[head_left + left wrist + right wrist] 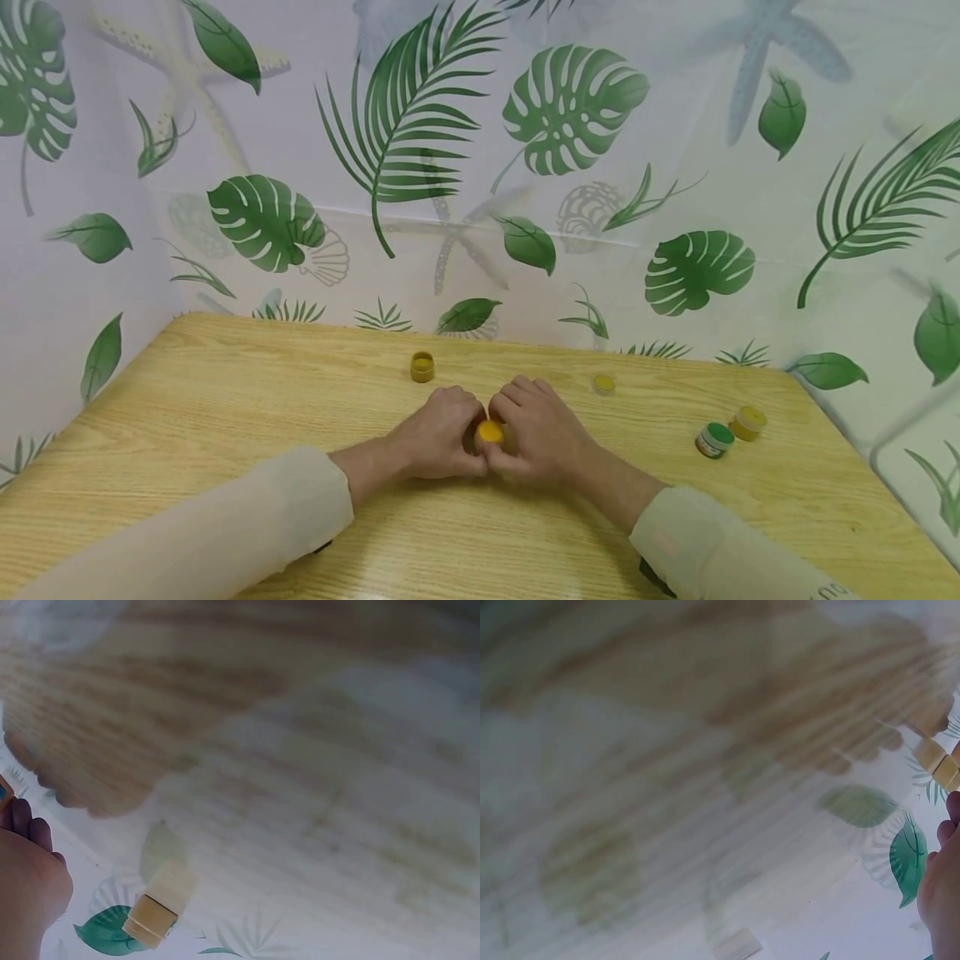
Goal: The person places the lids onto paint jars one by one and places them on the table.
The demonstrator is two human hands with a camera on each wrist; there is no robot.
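Near the middle of the wooden table, both hands are around a small jar with an orange top (491, 432). My left hand (442, 433) grips its left side, fingers curled behind and thumb at the front. From the right, my right hand (542, 429) holds it the same way, thumb tip against the front. The fingers hide most of the jar's sides. At the left wrist view's edge, part of the left hand (30, 877) shows beside an orange bit of the jar (4, 792). The right wrist view catches only part of the right hand (943, 892).
Behind the hands stands an ochre jar (422, 367). A flat round piece with a yellow centre (603, 383) lies at the back right. Further right, a green-topped jar (714, 440) sits beside a yellow-topped jar (748, 422). A leaf-printed sheet (480, 267) borders the table's back.
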